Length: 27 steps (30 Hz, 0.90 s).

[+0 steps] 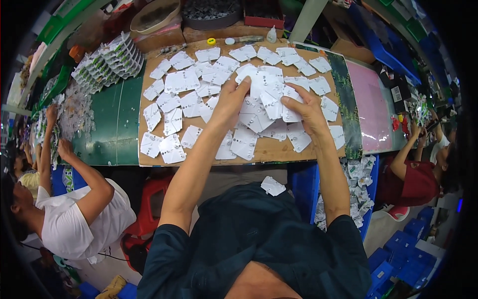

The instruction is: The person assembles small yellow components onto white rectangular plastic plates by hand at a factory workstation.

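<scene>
White flat plastic pieces (181, 81) with small shiny studs lie spread over a brown board (191, 122). My left hand (233, 99) is closed on the left side of a loose bunch of these white pieces (264, 82), its thumb on top. On the other side, my right hand (307, 105) pinches white pieces between thumb and fingers. The bunch hangs just above several more pieces on the board, and its lower layers are partly hidden. One single white piece (273, 186) rests on my lap.
Stacked white-and-green parts (107, 62) stand at the back left. A round tray of dark parts (211, 12), a yellow tape roll (211, 41) and a small bottle (271, 35) are at the back. A blue bin (304, 187) holds more white pieces. Co-workers sit on both sides.
</scene>
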{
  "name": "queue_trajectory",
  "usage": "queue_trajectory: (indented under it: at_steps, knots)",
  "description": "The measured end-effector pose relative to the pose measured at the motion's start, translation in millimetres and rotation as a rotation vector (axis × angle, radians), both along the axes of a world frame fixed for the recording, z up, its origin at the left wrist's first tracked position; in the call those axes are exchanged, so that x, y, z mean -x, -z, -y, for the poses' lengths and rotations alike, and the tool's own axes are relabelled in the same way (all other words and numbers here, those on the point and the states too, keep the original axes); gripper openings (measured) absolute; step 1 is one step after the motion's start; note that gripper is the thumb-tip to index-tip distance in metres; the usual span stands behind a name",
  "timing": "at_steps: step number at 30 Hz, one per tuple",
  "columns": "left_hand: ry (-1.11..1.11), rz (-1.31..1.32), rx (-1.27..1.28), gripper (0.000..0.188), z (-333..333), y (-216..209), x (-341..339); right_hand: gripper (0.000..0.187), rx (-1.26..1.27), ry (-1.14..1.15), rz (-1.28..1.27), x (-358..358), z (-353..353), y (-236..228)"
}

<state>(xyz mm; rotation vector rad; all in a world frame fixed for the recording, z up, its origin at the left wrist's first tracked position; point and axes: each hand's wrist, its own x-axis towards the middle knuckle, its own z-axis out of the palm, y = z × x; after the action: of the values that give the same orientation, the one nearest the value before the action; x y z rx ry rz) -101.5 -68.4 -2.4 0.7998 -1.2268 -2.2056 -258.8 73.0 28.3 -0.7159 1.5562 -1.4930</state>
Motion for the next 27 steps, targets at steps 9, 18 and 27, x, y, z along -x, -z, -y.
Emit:
queue_trajectory:
  at_steps: [9, 18, 27]
  knots:
    - [-0.250, 0.002, 0.026, 0.033, -7, 5, 6, 0.053, -0.010, 0.107, 0.068, 13, -6, 13]
    - [-0.328, 0.426, 1.522, 0.047, 25, 0, 15, 0.052, -0.015, 0.161, 0.103, 18, -18, 13]
    - [0.093, 0.361, 0.759, 0.044, -25, -22, -13, 0.053, 0.024, 0.141, 0.179, 24, -23, 16]
